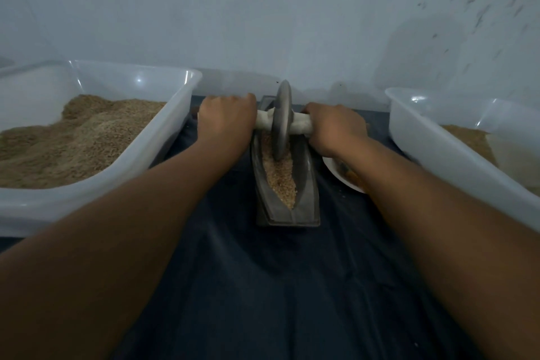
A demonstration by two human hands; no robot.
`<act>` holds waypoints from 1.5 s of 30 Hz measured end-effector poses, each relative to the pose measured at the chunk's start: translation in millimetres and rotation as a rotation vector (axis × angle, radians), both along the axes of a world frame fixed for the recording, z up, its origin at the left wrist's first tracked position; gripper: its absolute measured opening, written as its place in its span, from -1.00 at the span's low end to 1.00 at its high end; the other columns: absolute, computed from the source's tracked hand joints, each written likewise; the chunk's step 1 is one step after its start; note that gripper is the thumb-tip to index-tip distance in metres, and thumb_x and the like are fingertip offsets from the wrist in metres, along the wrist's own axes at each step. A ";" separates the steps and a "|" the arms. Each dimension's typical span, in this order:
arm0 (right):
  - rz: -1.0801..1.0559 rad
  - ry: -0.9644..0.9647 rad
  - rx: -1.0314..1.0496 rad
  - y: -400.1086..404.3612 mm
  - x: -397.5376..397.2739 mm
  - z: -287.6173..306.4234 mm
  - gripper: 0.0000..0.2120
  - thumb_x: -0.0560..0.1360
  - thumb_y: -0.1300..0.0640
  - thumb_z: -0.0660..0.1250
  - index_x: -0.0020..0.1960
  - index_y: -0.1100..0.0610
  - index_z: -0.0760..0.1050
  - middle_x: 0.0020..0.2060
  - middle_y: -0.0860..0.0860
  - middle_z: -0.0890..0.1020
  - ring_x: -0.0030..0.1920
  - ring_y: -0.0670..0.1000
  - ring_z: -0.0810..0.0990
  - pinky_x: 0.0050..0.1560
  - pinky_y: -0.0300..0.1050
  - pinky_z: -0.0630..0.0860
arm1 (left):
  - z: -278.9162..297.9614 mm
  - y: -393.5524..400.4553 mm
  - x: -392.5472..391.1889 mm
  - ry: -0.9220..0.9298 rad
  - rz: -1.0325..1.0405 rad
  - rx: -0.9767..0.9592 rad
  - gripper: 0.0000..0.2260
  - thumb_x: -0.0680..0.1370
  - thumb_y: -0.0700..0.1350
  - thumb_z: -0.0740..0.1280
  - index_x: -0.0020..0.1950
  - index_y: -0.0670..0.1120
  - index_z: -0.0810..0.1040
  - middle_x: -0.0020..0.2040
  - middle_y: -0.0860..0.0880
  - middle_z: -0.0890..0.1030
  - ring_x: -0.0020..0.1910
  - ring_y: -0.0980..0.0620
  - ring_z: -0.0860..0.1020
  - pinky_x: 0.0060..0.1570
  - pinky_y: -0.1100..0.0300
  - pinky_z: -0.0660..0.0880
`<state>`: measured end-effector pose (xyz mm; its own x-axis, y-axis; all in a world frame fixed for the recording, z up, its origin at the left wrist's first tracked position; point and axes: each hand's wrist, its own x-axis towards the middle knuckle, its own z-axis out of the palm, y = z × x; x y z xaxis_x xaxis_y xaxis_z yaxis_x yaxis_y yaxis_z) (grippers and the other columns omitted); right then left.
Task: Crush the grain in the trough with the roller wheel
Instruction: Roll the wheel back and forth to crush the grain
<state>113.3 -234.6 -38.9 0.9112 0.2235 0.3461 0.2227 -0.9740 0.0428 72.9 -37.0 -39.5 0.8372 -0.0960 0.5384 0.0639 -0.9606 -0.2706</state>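
A dark boat-shaped metal trough (306, 202) lies lengthwise on the dark cloth, with tan grain (282, 175) along its groove. A grey metal roller wheel (282, 120) stands upright in the far half of the groove, its lower edge down in the grain. A pale cloth-wrapped axle (298, 123) runs through the wheel's hub. My left hand (226, 123) grips the axle's left end, and my right hand (333, 128) grips its right end. Both arms reach forward, and the far tip of the trough is hidden behind the wheel.
A large clear plastic tub (163, 155) heaped with tan grain stands at the left. A second clear tub (438, 143) with a little grain stands at the right. A small white dish (336, 172) sits partly under my right wrist. A pale wall rises just behind.
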 end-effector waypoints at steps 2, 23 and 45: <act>0.003 -0.043 -0.009 0.9 -5.4 -1.4 -0.77 0.51 0.01 0.36 0.17 -0.09 0.52 0.00 0.03 0.65 -0.01 0.15 0.61 -0.16 -0.04 0.32 | -2.6 1.8 -6.1 0.008 -0.012 -0.021 -0.84 0.56 -0.17 0.35 0.12 -0.08 0.48 -0.11 -0.07 0.62 -0.16 -0.10 0.61 -0.46 0.17 -0.02; 0.090 -0.326 0.116 -10.7 -101.6 -17.8 -0.92 0.50 0.06 0.33 -0.02 -0.01 0.55 -0.18 -0.04 0.63 -0.15 0.12 0.59 -0.17 -0.04 0.20 | -9.7 4.2 -79.4 -0.111 -0.113 -0.008 -0.76 0.45 -0.09 0.42 -0.10 0.02 0.34 -0.19 0.01 0.60 -0.23 -0.03 0.57 -0.31 0.13 0.22; 0.128 -0.317 0.166 -18.3 -119.3 -21.7 -0.77 0.52 0.06 0.37 0.18 -0.02 0.58 -0.02 -0.02 0.66 -0.03 0.13 0.58 -0.11 -0.02 0.21 | -6.4 2.1 -92.8 -0.115 -0.155 -0.006 -0.82 0.47 -0.08 0.39 -0.01 -0.01 0.43 -0.16 0.01 0.56 -0.27 0.02 0.38 -0.22 0.11 0.24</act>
